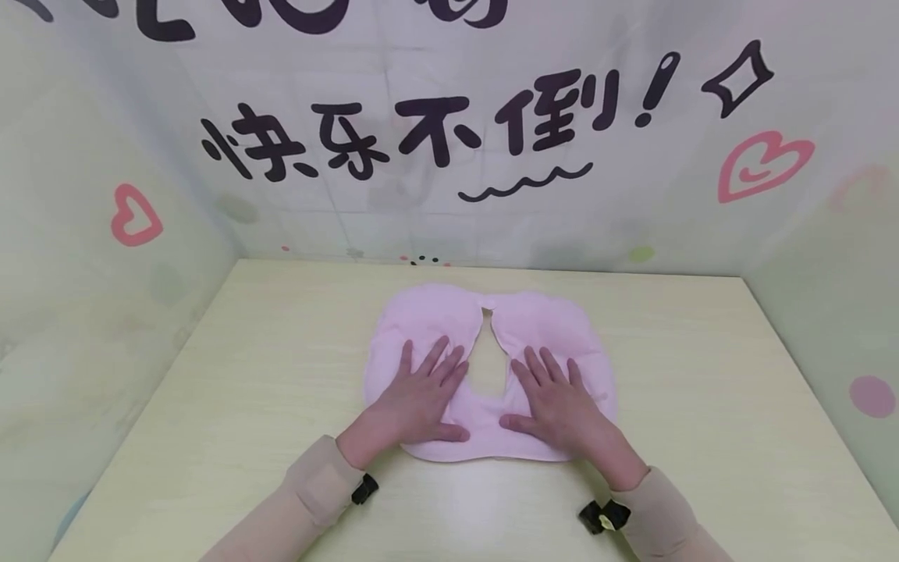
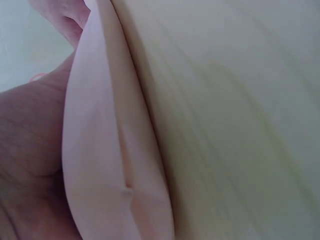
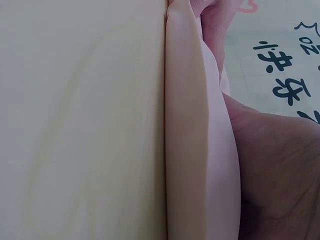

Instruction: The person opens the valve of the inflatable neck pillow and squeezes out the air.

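A pink, soft, bib-like fabric piece (image 1: 431,312) lies spread on the table, with rounded corners and a keyhole-shaped gap in its middle. Its two upper ends meet at a small joint at the far side. My left hand (image 1: 421,398) rests flat on its left half, fingers spread, thumb toward the middle. On the right half lies my right hand (image 1: 562,402), its fingers likewise straight and spread. In the left wrist view the fabric's near edge (image 2: 92,135) shows folds and a paler side below. The right wrist view shows that edge (image 3: 222,150) beside the heel of the hand.
The pale wooden table (image 1: 260,375) extends around the fabric. A white printed backdrop (image 1: 316,226) with black lettering and hearts rises behind the table and along both sides. Black camera mounts (image 1: 605,517) sit on both sleeved wrists.
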Demonstrator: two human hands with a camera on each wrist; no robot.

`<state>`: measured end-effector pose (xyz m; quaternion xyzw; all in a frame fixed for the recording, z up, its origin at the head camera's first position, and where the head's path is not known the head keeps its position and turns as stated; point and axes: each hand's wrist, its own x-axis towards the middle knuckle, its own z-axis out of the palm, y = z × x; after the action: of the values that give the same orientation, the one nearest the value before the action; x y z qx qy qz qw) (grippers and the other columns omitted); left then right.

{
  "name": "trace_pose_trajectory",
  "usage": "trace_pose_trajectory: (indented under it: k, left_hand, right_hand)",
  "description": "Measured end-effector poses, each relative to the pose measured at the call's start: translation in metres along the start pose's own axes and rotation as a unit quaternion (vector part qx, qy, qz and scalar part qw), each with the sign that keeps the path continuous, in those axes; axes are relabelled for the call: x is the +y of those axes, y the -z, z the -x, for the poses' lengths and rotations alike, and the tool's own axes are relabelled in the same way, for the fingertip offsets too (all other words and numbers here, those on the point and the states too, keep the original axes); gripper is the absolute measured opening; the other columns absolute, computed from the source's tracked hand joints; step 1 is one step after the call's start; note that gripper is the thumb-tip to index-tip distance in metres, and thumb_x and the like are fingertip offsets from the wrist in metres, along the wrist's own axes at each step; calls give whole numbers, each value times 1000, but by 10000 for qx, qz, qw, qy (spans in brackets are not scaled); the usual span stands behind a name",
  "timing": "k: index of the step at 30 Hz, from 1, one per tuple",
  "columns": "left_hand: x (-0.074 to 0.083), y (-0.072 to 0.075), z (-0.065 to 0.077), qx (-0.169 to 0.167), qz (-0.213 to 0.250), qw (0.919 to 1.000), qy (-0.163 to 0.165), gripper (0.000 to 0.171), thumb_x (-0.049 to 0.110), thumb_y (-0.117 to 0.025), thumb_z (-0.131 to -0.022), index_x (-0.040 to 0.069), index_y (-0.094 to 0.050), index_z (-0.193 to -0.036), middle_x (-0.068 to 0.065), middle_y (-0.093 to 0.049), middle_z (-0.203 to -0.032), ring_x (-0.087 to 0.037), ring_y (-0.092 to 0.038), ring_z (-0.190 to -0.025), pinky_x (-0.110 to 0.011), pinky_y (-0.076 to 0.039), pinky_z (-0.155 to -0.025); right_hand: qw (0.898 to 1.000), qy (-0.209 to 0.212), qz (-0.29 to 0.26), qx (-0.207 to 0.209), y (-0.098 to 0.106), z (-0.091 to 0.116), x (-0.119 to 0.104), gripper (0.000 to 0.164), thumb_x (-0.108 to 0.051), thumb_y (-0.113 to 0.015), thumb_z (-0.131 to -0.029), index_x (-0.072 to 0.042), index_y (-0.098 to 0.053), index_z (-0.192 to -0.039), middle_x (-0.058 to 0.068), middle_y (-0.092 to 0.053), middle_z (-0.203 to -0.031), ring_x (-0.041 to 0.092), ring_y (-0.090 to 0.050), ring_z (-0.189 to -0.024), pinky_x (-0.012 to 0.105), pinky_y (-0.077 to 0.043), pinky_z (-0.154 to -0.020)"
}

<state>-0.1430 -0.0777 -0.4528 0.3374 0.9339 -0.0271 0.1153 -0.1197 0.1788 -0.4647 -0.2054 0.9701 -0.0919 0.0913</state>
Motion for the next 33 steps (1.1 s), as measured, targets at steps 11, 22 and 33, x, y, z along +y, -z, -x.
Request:
trace_pose_trajectory:
  k: [11, 22, 33]
  left_hand:
    - [0, -4, -3, -65, -46, 10000, 43, 104, 77, -58, -87, 10, -29, -163, -7, -12, -171, -31, 6, -157, -69, 1, -118]
    - [-14, 30, -18, 331, 555, 9976, 263, 79, 66, -52, -98, 16, -41, -159, -11, -27, -167, -38, -6, -156, -75, 4, -113]
    - [-51, 34, -75, 981, 905, 9905, 331, 56, 40, -53, -107, 18, -45, -157, -11, -41, -160, -42, -25, -151, -71, -26, -112]
  right_hand:
    - [9999, -65, 16, -130, -4, -3, 2, 92, -63, -59, -96, -1, -34, -159, 25, -22, -166, 45, -15, -153, 72, -14, -115]
    - [9963, 132, -755, 380, 25, -20, 11, 80, -57, -50, -103, -4, -31, -161, 24, -14, -168, 45, -12, -153, 73, -12, -115]
    - [9935, 204, -575, 963, 31, -72, 33, 65, -43, -49, -108, -7, -35, -160, 23, -18, -167, 42, -16, -154, 69, -13, -118]
